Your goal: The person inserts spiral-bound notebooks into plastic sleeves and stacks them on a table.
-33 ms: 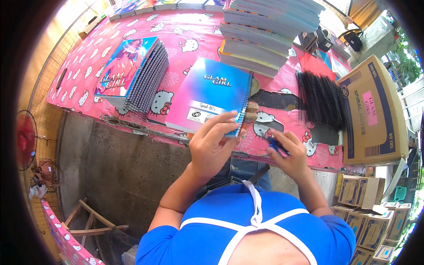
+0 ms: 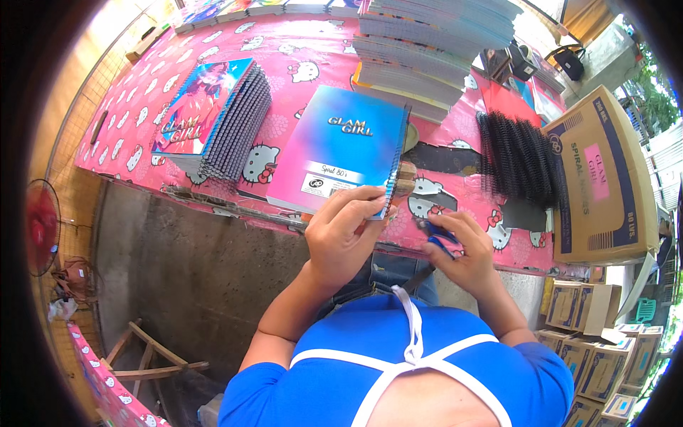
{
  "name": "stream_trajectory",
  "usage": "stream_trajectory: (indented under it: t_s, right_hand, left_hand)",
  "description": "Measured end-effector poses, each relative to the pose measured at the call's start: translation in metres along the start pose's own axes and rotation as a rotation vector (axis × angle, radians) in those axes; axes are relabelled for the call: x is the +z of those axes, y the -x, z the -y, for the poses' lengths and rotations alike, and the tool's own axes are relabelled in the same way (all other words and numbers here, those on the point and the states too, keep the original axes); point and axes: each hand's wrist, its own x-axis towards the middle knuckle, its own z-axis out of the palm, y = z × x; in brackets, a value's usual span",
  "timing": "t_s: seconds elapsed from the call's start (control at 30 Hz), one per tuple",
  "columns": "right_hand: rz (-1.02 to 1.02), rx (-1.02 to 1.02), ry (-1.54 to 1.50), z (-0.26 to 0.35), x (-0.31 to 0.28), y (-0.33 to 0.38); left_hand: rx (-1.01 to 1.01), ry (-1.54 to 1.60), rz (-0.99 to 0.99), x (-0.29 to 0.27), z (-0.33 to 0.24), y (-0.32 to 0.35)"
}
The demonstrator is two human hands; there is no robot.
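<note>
A spiral notebook (image 2: 341, 146) with a blue-to-pink cover lies on the table's pink cartoon-cat cloth (image 2: 299, 64). Its black wire binding (image 2: 395, 160) runs down the right edge. My left hand (image 2: 345, 231) grips the notebook's near right corner, fingers curled over the cover's edge. Just to the right, my right hand (image 2: 462, 252) is closed around a small blue-handled tool (image 2: 437, 238) close to the lower end of the binding. The tool's tip is hidden by my fingers.
A stack of bound notebooks (image 2: 213, 117) sits at the left, a tall pile of book blocks (image 2: 427, 50) at the back. Black spiral coils (image 2: 519, 160) lie right of the notebook, beside a large cardboard box (image 2: 605, 178). Small cartons (image 2: 590, 334) stand lower right; a red fan (image 2: 39, 228) stands left.
</note>
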Motion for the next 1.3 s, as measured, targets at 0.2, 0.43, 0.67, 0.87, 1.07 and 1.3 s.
stream_trajectory:
  t_s: [0.2,0.43,0.67,0.87,1.07,1.3]
  right_hand:
    - [0.119,0.008,-0.273,0.023,0.008,-0.032]
    - [0.501,0.668,-1.501,-0.005,0.015,-0.025]
    - [0.123,0.05,0.304,-0.059,0.0,0.007]
    - [0.033,-0.64,0.205,0.017,0.016,-0.105]
    - [-0.421,-0.385,-0.662,0.084,0.026,-0.272]
    - [-0.328,-0.433,-0.061,0.002,0.226,-0.358]
  left_hand:
    - [0.084,-0.076,0.013,-0.003,-0.003,0.001]
    - [0.264,-0.016,-0.052,0.0,0.003,-0.002]
    - [0.231,0.027,-0.104,-0.004,0.008,-0.003]
    - [0.319,-0.033,-0.025,-0.023,-0.006,-0.027]
    - [-0.061,-0.193,-0.937,-0.163,0.065,-0.069]
    - [-0.391,0.371,-0.885,-0.235,0.171,-0.1]
